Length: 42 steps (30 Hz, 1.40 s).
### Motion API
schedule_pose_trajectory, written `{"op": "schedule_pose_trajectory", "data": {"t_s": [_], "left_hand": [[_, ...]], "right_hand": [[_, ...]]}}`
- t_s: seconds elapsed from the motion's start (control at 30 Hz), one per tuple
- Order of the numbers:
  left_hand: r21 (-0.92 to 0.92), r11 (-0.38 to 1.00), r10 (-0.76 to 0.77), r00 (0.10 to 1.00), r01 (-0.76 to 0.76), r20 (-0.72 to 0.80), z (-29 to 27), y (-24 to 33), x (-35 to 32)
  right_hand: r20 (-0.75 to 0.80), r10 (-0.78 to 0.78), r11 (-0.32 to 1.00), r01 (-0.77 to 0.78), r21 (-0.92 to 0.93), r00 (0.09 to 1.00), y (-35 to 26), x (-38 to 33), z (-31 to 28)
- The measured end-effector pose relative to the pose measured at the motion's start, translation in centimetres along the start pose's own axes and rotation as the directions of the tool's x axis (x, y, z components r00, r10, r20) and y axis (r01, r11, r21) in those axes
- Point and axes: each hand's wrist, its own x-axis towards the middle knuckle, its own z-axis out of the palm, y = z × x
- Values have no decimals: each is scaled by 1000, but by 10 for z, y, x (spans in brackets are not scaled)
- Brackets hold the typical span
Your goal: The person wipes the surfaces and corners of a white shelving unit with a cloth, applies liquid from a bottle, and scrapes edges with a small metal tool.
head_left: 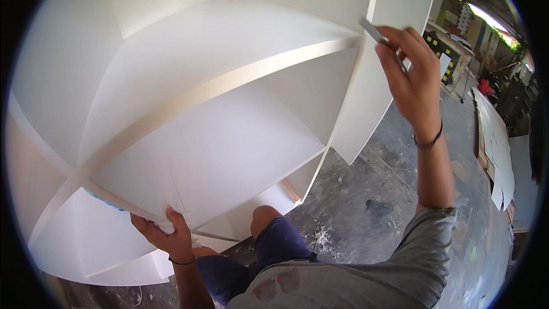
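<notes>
Nearest, below the cabinet, are the person's grey shirt and dark shorts; the shirt bears a reddish mark with no letters that can be read. The left hand is at the cabinet's near lower edge, its fingers and thumb curled partly closed around a white wad; whether this is cloth or putty I cannot tell. The white cabinet, with its pale crossing edges, fills the view ahead of the person. A blue sliver shows by its lower left edge, too small to read.

The right hand is raised before the cabinet's right side, pinching a thin grey blade between thumb and fingers. The blade's tip is close to the upright's edge; contact cannot be told. The step in hand looks like surface work along the cabinet's edges; a next stroke would call for a flat blade and a steady left hand.

Beyond the cabinet, white scraps lie on the grey floor. Farther right are white sheets and a dark panel with yellow squares. No brand or label is legible.
</notes>
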Motion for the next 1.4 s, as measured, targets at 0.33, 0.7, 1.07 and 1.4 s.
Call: {"op": "schedule_pose_trajectory", "data": {"t_s": [0.33,0.7,1.07,1.4], "left_hand": [[-58,996,59,997,-61,-45,4,-16,-12],[-116,991,60,998,-60,-1,2,-22,-14],[-201,976,96,995,-87,38,6,-18,-14],[-243,966,104,993,-87,56,4,-20,-13]], "right_hand": [[352,-72,988,18,152,933,-64,32,18],[416,51,968,-146,202,908,-73,44,8],[250,450,791,-513,335,857,24,22,-47],[289,422,747,-510,427,859,-12,21,-44]]}}
